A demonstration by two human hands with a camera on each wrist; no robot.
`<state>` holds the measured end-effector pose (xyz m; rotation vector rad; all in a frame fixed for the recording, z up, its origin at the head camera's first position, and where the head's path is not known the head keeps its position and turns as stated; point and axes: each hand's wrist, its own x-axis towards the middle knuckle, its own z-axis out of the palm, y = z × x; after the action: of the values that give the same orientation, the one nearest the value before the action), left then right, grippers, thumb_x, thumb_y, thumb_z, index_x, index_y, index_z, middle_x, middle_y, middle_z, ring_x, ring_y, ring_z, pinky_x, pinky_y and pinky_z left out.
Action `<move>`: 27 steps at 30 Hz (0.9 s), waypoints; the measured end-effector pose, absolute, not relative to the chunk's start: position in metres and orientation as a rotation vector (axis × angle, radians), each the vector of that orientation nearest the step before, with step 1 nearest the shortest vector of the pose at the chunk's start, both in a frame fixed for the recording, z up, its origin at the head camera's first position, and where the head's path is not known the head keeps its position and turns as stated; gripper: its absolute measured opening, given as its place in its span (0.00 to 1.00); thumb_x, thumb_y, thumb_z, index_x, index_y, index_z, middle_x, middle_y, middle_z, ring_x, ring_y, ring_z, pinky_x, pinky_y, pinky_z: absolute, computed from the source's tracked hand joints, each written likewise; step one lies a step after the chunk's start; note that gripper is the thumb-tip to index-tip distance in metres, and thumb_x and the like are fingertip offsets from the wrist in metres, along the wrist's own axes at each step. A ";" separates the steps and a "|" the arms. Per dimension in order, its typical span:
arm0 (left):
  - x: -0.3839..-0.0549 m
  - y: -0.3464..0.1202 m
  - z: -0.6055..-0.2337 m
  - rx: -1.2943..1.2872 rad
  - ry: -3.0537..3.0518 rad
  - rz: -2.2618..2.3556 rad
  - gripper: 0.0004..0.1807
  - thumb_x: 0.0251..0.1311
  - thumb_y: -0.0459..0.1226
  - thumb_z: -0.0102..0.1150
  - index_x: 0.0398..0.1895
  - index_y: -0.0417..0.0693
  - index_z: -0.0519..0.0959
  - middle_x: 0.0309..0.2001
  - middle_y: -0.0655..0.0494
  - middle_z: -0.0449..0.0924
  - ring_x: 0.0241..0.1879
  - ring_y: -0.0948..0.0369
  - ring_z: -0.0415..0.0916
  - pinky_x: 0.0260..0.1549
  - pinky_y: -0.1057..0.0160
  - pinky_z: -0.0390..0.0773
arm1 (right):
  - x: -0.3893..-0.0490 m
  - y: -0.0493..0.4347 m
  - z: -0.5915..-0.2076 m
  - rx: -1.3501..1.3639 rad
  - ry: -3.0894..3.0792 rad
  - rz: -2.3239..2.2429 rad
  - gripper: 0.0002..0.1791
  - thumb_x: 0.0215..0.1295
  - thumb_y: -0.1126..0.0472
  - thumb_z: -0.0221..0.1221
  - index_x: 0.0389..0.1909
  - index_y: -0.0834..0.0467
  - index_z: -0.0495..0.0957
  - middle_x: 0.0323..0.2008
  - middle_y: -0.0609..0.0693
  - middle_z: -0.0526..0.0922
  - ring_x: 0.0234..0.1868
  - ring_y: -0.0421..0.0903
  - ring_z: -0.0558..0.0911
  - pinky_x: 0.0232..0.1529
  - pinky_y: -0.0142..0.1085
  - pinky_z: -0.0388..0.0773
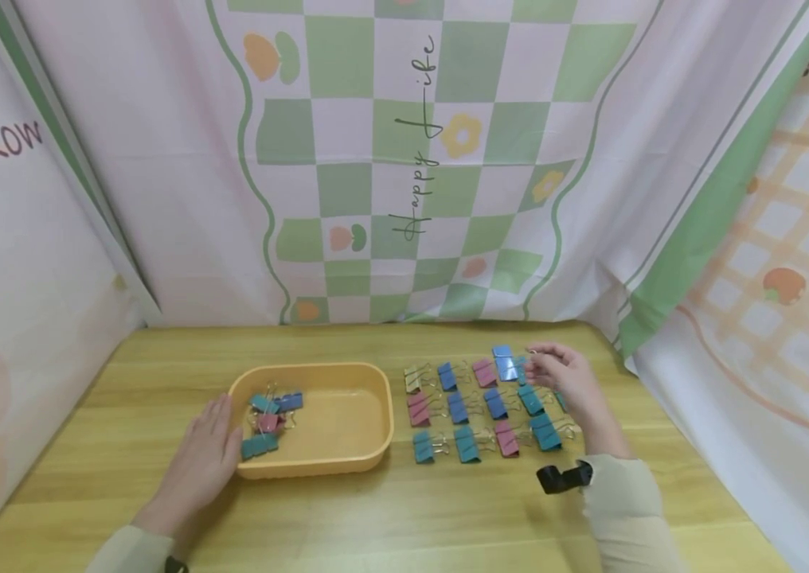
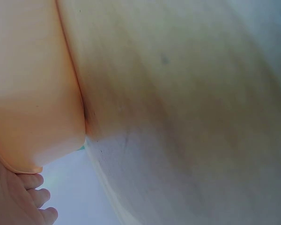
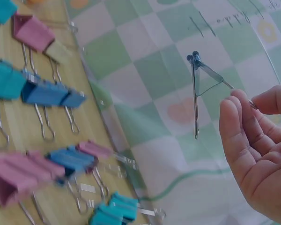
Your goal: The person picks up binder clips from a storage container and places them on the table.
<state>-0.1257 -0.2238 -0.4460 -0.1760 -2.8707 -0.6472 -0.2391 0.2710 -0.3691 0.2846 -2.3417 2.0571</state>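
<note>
A blue binder clip (image 1: 505,363) hangs from my right hand (image 1: 565,382), which pinches one of its wire handles between thumb and fingertips. In the right wrist view the raised clip (image 3: 208,80) is seen edge-on, its other handle hanging down. Under and beside this hand, several pink, blue, teal and yellowish binder clips lie in rows, among them a teal clip (image 1: 545,432) and a pink clip (image 1: 507,438). My left hand (image 1: 200,454) rests against the left end of a yellow tray (image 1: 384,414), fingers along its outer wall. Inside lie blue, pink and teal clips (image 1: 259,446).
The wooden table (image 1: 347,521) carries the tray on the left and the clip rows on the right. A checkered curtain (image 1: 412,270) hangs along the back edge, with more printed cloth (image 1: 748,318) at both sides. A black strap (image 1: 564,477) sits at the right wrist.
</note>
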 end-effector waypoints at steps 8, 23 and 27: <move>-0.126 -0.224 -0.448 -0.182 -2.858 -0.638 0.31 0.71 0.42 0.32 0.67 0.26 0.46 0.67 0.31 0.45 0.66 0.37 0.43 0.62 0.41 0.44 | -0.236 0.302 -0.382 0.186 -2.304 2.039 0.14 0.67 0.64 0.52 0.45 0.72 0.69 0.31 0.51 0.81 0.31 0.40 0.80 0.37 0.34 0.80; -0.126 -0.224 -0.446 -0.177 -2.864 -0.642 0.31 0.71 0.43 0.30 0.67 0.26 0.46 0.68 0.31 0.44 0.66 0.38 0.42 0.62 0.41 0.44 | -0.230 0.364 -0.418 0.042 -2.299 1.944 0.18 0.67 0.63 0.49 0.48 0.76 0.67 0.27 0.48 0.81 0.29 0.40 0.81 0.33 0.32 0.80; -0.126 -0.224 -0.446 -0.177 -2.869 -0.639 0.31 0.71 0.42 0.31 0.67 0.26 0.46 0.68 0.31 0.44 0.66 0.38 0.42 0.62 0.41 0.44 | -0.227 0.378 -0.429 -0.038 -2.283 1.957 0.17 0.66 0.65 0.50 0.48 0.76 0.68 0.26 0.49 0.80 0.28 0.40 0.81 0.31 0.33 0.81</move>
<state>-0.1259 -0.2238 -0.4465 -0.1767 -2.8685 -0.6391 -0.2268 0.3784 -0.4290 -0.0378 -2.2831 1.9566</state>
